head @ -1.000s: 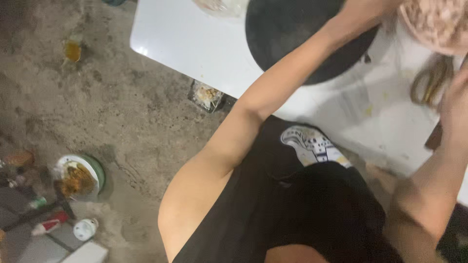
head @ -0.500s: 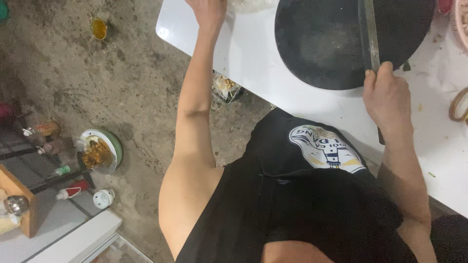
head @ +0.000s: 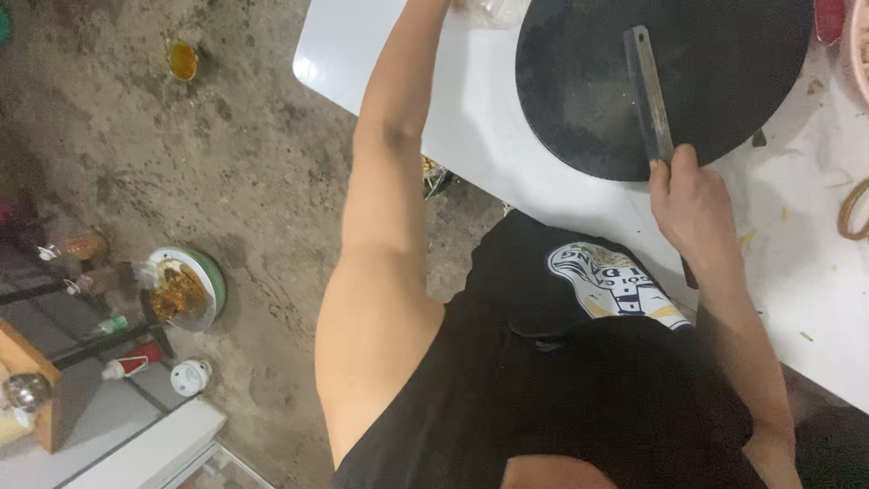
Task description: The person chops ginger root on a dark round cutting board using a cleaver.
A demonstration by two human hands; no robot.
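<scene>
Long flat metal blade (head: 650,91) lying on the round black board (head: 579,81), running from near the board's middle down to its lower edge; handle end wrapped in the grip of the right hand (head: 692,195), fingers curled tight around it, thumb up along the blade's base. Board resting flat on the white bench (head: 815,272), its rim just short of the bench's near edge. Left arm stretched up along the bench's left side, left hand out of view beyond the top of the frame, grip impossible to tell. Scraps of green and pale trimmings scattered on the bench right of the board; curve of a tan loop (head: 853,210) at the far right edge. Black sleeveless shirt with a printed badge (head: 611,281) just under the bench edge. Below, rough concrete floor (head: 226,154), with a green-rimmed plate of brownish food (head: 186,290), a small orange-filled cup (head: 182,60) further up, a red-and-white bottle (head: 131,365) and a white round lid (head: 190,377) near the plate, wooden box (head: 36,389) at the left edge
</scene>
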